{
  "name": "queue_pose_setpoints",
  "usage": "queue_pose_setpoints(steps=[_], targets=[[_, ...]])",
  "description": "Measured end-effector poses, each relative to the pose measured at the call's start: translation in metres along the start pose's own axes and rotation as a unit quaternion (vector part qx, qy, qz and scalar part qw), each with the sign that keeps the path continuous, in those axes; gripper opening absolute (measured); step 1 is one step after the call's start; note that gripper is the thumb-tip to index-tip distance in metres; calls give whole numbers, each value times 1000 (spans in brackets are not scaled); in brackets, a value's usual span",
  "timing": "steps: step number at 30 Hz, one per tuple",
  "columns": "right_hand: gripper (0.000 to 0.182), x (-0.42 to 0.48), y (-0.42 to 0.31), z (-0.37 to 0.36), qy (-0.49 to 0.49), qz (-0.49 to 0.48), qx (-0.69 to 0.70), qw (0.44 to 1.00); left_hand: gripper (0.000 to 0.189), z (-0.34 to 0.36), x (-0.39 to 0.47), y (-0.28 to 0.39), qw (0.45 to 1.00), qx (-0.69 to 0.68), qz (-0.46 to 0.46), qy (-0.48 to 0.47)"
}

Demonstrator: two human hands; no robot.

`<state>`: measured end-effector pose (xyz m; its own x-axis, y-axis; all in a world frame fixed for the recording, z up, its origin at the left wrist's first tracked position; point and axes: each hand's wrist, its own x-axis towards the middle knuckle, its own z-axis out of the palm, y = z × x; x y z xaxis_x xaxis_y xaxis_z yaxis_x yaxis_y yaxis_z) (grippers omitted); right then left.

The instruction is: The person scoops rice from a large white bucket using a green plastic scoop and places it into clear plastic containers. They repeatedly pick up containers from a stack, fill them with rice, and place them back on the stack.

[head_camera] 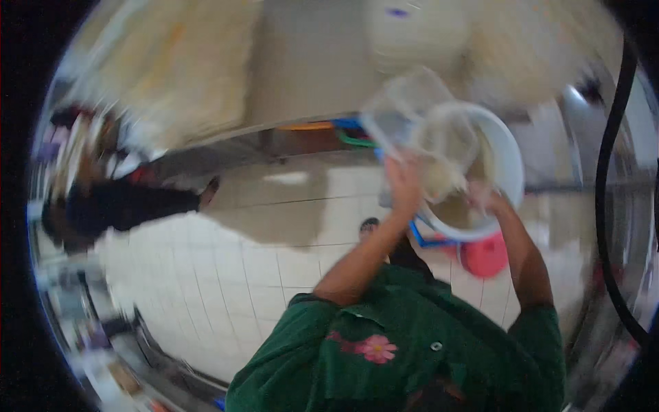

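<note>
A large white tub (509, 154) stands before me, with something brownish and a pale lump inside it. My left hand (404, 180) grips the near edge of a clear plastic container (383, 121), tilted over the tub's left side. Over the tub's opening my right hand (484, 198) is bent inward, beside the pale lump (440, 180). Motion blur hides whether its fingers hold that lump or the container's rim.
A table with a large pale sheet-like pile (195, 67) lies ahead. A pale stack (419, 36) sits farther right. Beneath the tub are a blue frame (425, 239) and a red round item (484, 255). Another person (128, 203) stands at left. A black cable (605, 170) hangs at right.
</note>
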<state>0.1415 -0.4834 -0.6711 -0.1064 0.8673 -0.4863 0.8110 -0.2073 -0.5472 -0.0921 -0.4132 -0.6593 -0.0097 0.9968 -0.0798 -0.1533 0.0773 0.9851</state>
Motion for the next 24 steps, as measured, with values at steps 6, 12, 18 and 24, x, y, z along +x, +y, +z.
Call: queue_pose_setpoints(steps=[6,12,18,24], targets=[[32,-42,8,-51,68,131,67,987,42,18,8,21,974,-218,-55,-8],[33,-44,10,-42,120,134,6,984,50,-25,30,13,928,-332,-161,-50],[29,-43,37,-30,230,124,5,965,61,-87,43,22,914,-292,-192,-205],[28,-81,-77,-96,236,118,68,962,60,-123,36,35,906,-170,-223,-317]])
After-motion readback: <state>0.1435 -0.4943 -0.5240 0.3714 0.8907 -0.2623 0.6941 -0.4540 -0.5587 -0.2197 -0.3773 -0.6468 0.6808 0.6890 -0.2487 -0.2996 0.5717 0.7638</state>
